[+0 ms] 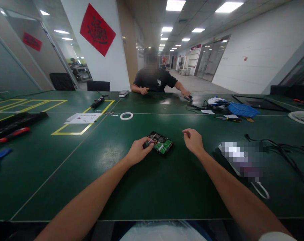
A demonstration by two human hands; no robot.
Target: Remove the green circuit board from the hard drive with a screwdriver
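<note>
A hard drive [164,146] lies on the green table [152,187] in front of me, its green circuit board facing up. At its left side my left hand [138,151] is closed around the dark handle of a screwdriver [146,145]. The thin shaft points up and right across the drive's upper left part. To the right of the drive, and apart from it, my right hand [193,141] hovers over the table with thumb and fingers pinched together. Whatever is between those fingertips, if anything, is too small to make out.
A white tape ring [126,116] lies beyond the drive. Rightward are a blurred-out device [238,159], black cables [280,147] and a blue tray [243,109]. A red-handled tool [14,134] lies far left. Across the table a person [154,78] touches a dark object.
</note>
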